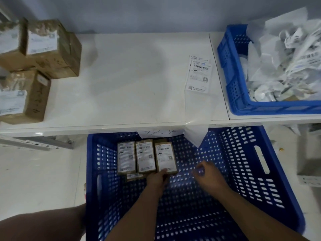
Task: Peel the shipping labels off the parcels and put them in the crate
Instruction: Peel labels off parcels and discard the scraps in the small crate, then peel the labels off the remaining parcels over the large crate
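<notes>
Parcels point(145, 156): 3 brown w/ white labels point(126, 156), in crate point(225, 171); L hand point(157, 177) grips rightmost, R hand point(208, 174) loose, empty.

Blue perforated crate point(260, 164), brown parcels point(146, 156) with white barcoded labels point(145, 154).

Tabletop point(130, 75): white, glossy, in two panels that meet at a dark seam toward the right.
Wall point(139, 13): plain grey-blue, behind the tabletop.
Floor point(40, 180): pale and shiny, lower left.
Metal rail point(34, 144): grey, perforated, beneath the tabletop's left front edge.
Clear film point(196, 134): draped over the front edge, its corner hanging down.
</notes>
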